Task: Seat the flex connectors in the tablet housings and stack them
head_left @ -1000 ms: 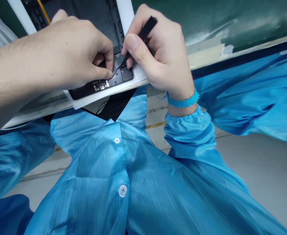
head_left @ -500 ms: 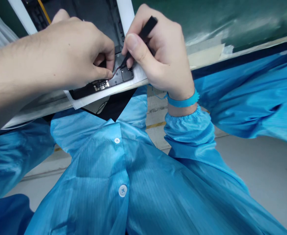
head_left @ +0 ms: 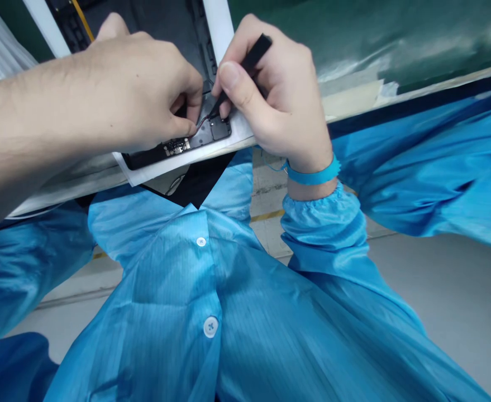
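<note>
Fine dark-red wire [head_left: 202, 121] lies across a black circuit board [head_left: 178, 147], which rests on a white sheet [head_left: 242, 132]. Right hand [head_left: 279, 95] pinches a black spudger [head_left: 257, 47] firmly, its tip at the wire. Left hand [head_left: 144, 95] is curled, thumb [head_left: 185, 127] just beside the wire; any grip cannot be confirmed.

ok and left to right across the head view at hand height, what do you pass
left hand, small circuit board, right hand holding black spudger, blue wrist strap, blue coat fabric
</note>
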`<state>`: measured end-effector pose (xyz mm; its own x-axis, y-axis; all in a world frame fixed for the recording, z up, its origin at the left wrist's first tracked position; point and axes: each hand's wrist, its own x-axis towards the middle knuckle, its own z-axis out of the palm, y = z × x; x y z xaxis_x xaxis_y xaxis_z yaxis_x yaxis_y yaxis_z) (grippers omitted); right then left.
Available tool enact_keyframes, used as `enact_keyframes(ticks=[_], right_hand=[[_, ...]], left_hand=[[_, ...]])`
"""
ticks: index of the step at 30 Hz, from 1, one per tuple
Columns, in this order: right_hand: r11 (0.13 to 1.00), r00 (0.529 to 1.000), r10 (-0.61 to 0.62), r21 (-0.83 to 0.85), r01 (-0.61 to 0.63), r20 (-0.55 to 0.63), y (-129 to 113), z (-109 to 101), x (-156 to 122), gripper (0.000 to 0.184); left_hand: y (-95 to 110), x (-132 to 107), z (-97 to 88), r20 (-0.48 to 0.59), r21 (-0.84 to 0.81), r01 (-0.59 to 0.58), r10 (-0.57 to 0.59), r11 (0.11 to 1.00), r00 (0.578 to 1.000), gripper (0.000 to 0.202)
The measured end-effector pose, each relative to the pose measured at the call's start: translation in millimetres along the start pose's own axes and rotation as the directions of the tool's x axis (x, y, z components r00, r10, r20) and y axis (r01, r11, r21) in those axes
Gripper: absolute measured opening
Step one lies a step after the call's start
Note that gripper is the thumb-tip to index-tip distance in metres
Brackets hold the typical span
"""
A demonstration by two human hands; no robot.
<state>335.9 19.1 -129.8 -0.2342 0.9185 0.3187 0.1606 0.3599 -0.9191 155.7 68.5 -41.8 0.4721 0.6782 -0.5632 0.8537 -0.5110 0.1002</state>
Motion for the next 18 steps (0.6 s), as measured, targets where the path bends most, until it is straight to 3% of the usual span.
enact_keyframes(ticks=[3,9,14,18], right_hand=[[0.999,1.0,0.029,-0.039,-0.028,0.01,-3.3,-1.2,-0.2,0.046],[0.992,0.992,-0.121,0.037,0.123,-0.046,14.8,3.4,2.8,0.051],[0.999,0.997,0.015,-0.041,-0.011,0.08,0.4,-8.6,-0.8,0.035],[0.998,0.994,0.007,-0.061,0.0,0.109,-6.3,-14.2,-2.3,0.026]], left_hand=[[-0.7,-1.2,1.3,-0.026,-0.025,-0.013,0.013,1.0,1.0,0.018],[-3.6,-1.9,2.7,-0.031,-0.046,-0.013,0.011,0.999,0.999,0.017],[-9.9,2.0,8.6,-0.082,-0.052,-0.026,0.022,0.998,0.996,0.011],[-8.4,2.2,9.1,-0.079,-0.062,-0.016,0.011,0.998,0.997,0.015]])
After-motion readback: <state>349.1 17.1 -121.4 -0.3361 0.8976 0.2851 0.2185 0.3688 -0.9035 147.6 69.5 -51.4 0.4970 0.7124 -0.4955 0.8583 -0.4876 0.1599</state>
